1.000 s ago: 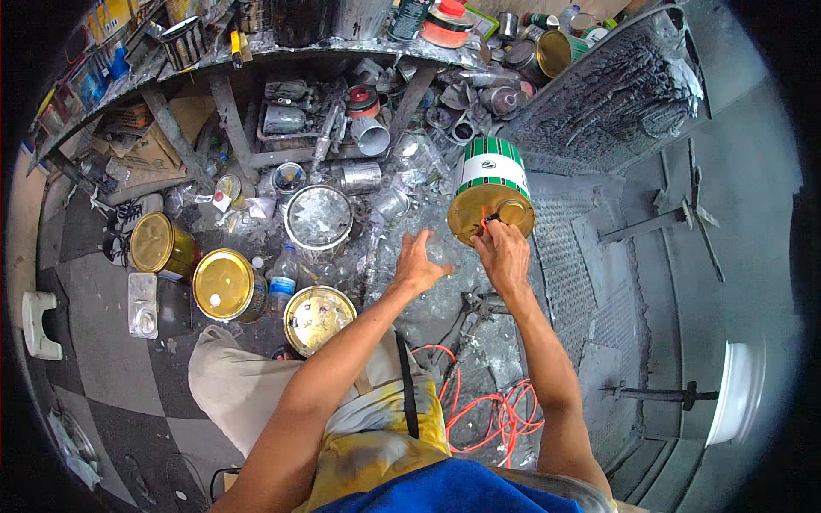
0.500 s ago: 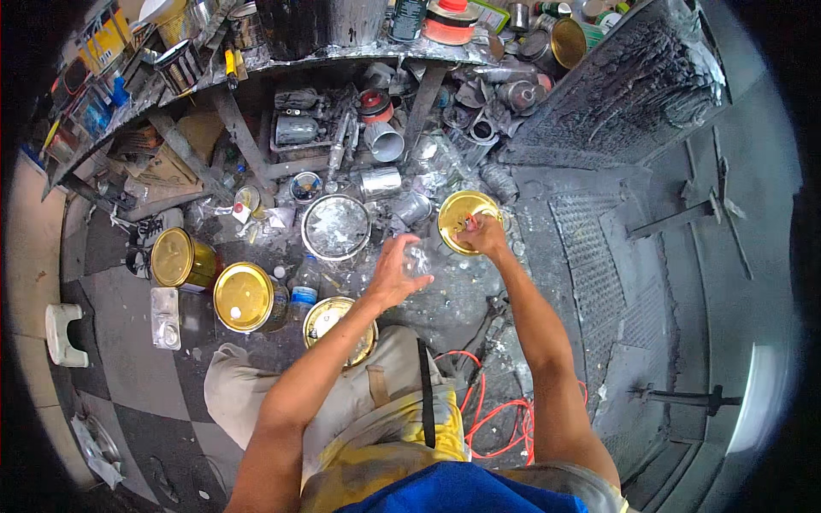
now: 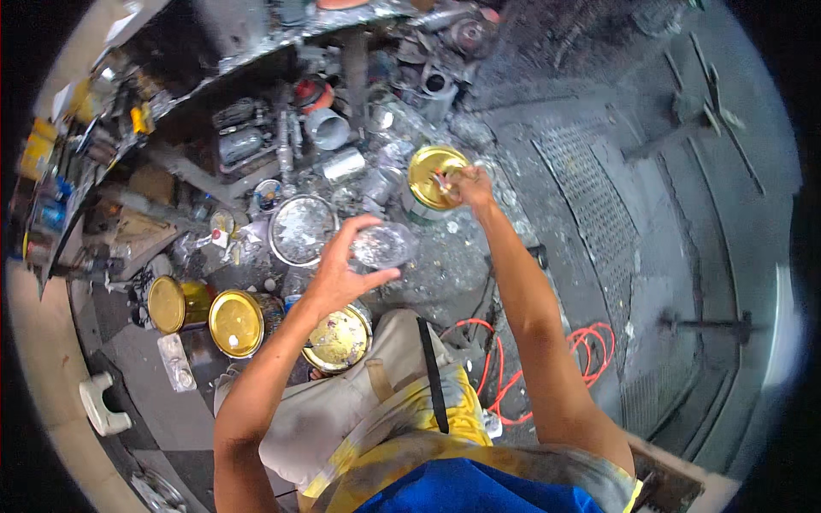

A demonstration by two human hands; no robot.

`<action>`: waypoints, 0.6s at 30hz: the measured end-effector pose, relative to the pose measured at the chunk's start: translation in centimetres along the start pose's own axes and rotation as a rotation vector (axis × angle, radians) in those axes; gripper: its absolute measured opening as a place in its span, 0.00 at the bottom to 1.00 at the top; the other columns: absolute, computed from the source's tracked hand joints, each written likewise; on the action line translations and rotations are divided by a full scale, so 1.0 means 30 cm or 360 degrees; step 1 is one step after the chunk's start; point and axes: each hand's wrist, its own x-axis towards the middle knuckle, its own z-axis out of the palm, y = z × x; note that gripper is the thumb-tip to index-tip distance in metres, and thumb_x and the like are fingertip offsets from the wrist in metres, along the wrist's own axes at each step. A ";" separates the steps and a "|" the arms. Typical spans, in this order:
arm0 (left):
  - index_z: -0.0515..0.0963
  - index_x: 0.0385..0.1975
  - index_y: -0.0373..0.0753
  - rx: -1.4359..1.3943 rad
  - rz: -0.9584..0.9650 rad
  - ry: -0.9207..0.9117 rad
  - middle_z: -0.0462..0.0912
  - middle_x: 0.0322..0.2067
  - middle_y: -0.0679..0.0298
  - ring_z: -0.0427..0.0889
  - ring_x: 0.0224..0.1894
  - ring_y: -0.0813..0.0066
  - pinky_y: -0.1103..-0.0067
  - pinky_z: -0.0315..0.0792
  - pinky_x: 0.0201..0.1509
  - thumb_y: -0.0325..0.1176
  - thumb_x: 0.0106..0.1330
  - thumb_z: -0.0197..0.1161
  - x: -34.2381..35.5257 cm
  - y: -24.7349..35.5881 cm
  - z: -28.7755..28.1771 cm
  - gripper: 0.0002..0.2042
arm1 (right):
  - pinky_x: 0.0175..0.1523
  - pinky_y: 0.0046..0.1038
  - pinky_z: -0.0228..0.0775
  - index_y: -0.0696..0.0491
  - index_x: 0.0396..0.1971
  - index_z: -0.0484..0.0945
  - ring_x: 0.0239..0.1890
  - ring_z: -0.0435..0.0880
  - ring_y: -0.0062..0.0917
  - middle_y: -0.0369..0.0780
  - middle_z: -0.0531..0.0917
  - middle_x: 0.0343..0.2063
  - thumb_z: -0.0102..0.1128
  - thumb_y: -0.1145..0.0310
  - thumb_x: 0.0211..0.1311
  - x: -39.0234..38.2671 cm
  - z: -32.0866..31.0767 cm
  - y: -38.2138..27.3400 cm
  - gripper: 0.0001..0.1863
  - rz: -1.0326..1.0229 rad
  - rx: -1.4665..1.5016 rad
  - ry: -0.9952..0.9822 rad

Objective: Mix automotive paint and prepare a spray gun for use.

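One green-sided can (image 3: pixel 425 168), topped by a gold lid, is just above the middle of the frame, roughly upright; a second ago it was tilted with that lid toward the camera. With the lid now facing up, whatever is inside probably sits level, though the contents are hidden, and I cannot tell whether its base touches the floor. The right hand (image 3: pixel 471 185) has its grip pinched together at the lid, around a small reddish piece (image 3: pixel 442 180) too blurred to name. Left of the can, the left hand (image 3: pixel 340 269) has thumb and fingers apart, a clear plastic cup (image 3: pixel 385 246) showing between them; whether they clamp it, I cannot tell. It looks empty, but blur leaves that unsure. Beyond the left hand lies a paint-smeared disc (image 3: pixel 302 229). Below centre, a smeared gold tin (image 3: pixel 345 338) carries pale residue on top. At lower left, two gold-lidded cans (image 3: pixel 233 325) hide their contents. Toward the top, a grey cup (image 3: pixel 328 130) lies on its side, below the cluttered table (image 3: pixel 256 47).
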 end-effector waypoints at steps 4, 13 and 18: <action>0.64 0.66 0.43 -0.0286 -0.0173 0.0112 0.75 0.61 0.60 0.80 0.57 0.69 0.69 0.78 0.59 0.28 0.54 0.82 -0.018 -0.058 -0.049 0.40 | 0.43 0.29 0.78 0.57 0.45 0.80 0.38 0.86 0.26 0.40 0.87 0.36 0.74 0.61 0.60 -0.141 -0.362 0.232 0.20 -0.0497 -0.0441 0.0788; 0.64 0.65 0.42 -0.0190 -0.0265 0.0101 0.73 0.63 0.57 0.80 0.58 0.66 0.68 0.79 0.57 0.28 0.54 0.81 -0.048 -0.019 -0.061 0.40 | 0.36 0.27 0.69 0.58 0.37 0.83 0.30 0.75 0.18 0.34 0.82 0.29 0.75 0.51 0.61 -0.479 -0.724 0.986 0.23 0.0319 -0.0462 0.0933; 0.64 0.65 0.41 -0.0360 -0.0323 0.0118 0.73 0.61 0.57 0.79 0.56 0.66 0.70 0.80 0.55 0.28 0.52 0.82 -0.133 -0.065 -0.056 0.40 | 0.37 0.31 0.71 0.60 0.43 0.82 0.30 0.80 0.25 0.38 0.85 0.29 0.71 0.49 0.64 -0.494 -0.641 1.022 0.26 -0.0049 -0.0785 0.0725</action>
